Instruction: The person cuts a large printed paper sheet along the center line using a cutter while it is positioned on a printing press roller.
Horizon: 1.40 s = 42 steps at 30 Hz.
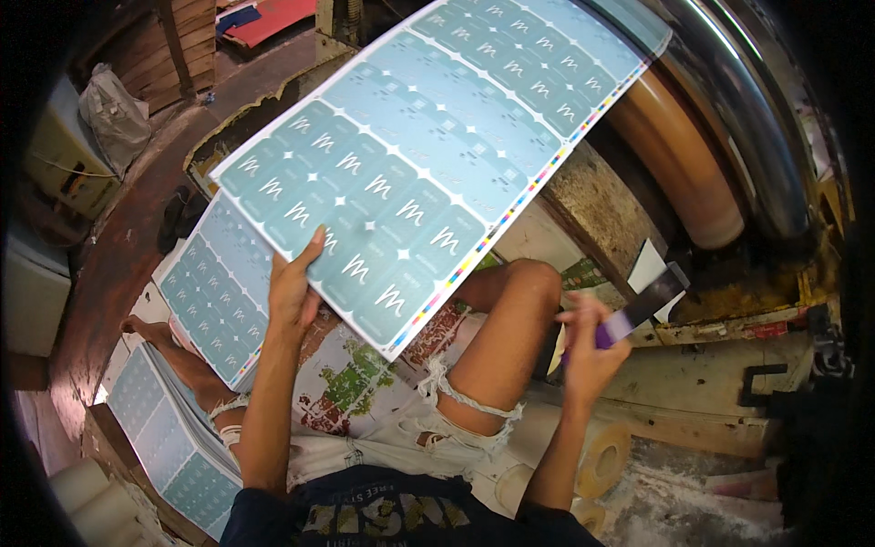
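Left hand (293,290), centre-left of frame, pinches the lower edge of a large teal printed sheet (428,155), thumb on top, fingers under. Sheet slants from centre up to the upper right, its far end lying over a brown roller (679,159). Right hand (591,342), lower right, closed around the purple handle of a flat scraper (638,310), blade pointing toward the roller. More teal sheets stacked (214,301) at lower left beside the person's knee.

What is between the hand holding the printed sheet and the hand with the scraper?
In the head view, the person's raised knee lies between the left hand on the printed sheet and the right hand gripping the scraper.
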{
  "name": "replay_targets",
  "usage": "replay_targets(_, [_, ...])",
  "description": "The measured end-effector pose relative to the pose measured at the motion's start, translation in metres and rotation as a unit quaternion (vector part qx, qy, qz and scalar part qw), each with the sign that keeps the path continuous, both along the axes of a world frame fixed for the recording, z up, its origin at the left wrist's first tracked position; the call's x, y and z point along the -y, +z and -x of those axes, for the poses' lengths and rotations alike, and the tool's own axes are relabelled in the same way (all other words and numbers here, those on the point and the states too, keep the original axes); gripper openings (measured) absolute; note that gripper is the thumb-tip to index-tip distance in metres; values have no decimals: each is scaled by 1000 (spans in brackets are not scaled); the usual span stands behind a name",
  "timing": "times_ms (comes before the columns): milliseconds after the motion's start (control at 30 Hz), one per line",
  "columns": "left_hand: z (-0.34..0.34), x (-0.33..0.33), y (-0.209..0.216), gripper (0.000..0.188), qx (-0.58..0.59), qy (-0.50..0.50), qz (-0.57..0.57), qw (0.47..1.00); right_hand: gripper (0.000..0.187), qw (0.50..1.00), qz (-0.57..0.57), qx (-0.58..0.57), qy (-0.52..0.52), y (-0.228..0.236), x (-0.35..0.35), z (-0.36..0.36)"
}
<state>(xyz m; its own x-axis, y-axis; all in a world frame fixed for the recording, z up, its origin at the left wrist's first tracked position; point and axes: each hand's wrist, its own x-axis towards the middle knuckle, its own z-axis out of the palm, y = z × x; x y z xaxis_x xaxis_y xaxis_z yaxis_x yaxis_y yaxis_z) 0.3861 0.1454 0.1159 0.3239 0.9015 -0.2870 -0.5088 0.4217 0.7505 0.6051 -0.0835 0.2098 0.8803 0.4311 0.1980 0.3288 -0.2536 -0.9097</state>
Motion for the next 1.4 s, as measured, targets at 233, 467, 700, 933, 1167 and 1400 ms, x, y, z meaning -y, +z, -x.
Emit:
replay_targets(233, [24,2,-10,59,-56,21,-41,997,37,968,140,-38,-204,-203,118,-141])
replay_targets(467, [66,15,-12,48,-87,67,-34,993,36,964,127,-68,-223,-210,112,-132])
replay_targets(700, [87,31,-23,49,-111,92,-13,989,32,962,116,-5,-247,-188,94,-144])
replay_targets(933, [105,39,-39,47,-113,90,-4,990,32,962,89,-11,-258,-187,88,-158])
replay_targets(1167, [91,53,-34,49,-132,162,14,978,39,966,102,-13,-238,-169,57,-188])
replay_targets(1400, [104,70,-50,48,-156,166,23,974,34,971,86,-28,-222,-186,67,-216])
